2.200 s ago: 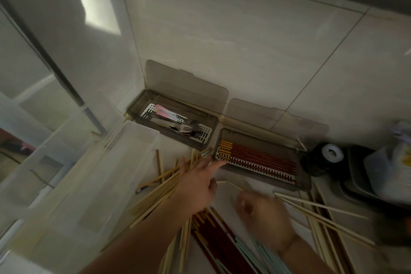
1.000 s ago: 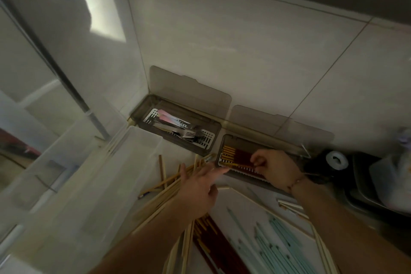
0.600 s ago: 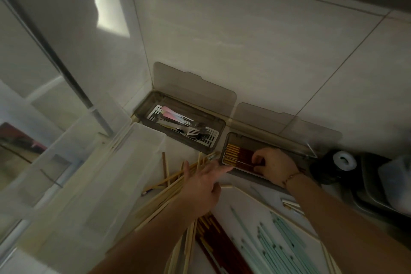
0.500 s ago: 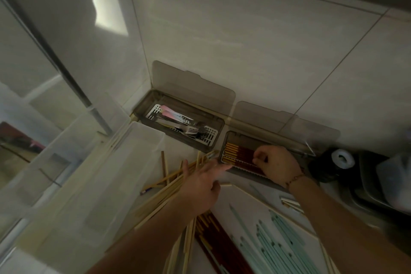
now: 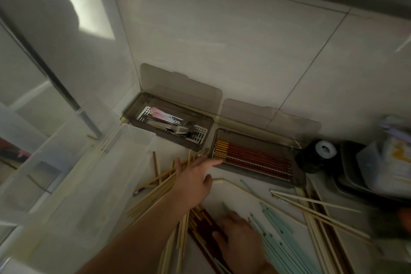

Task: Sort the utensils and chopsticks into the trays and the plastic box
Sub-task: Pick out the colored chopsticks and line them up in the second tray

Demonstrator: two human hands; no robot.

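- Plastic box, near left: clear and open, nothing visible inside; likely meant for the loose wooden chopsticks beside it.
- Fork tray, far left, lid up: forks and pink-handled pieces in it.
- Left hand: fingers straight, flat on the wooden pile, probably pinning it.
- Right hand, near centre: on the loose red chopsticks; can't tell if gripping.
- Red tray, far right: red chopsticks in neat rows.
- Teal chopsticks: unsorted.

Roll of tape beside a dark tray, tiled wall behind.
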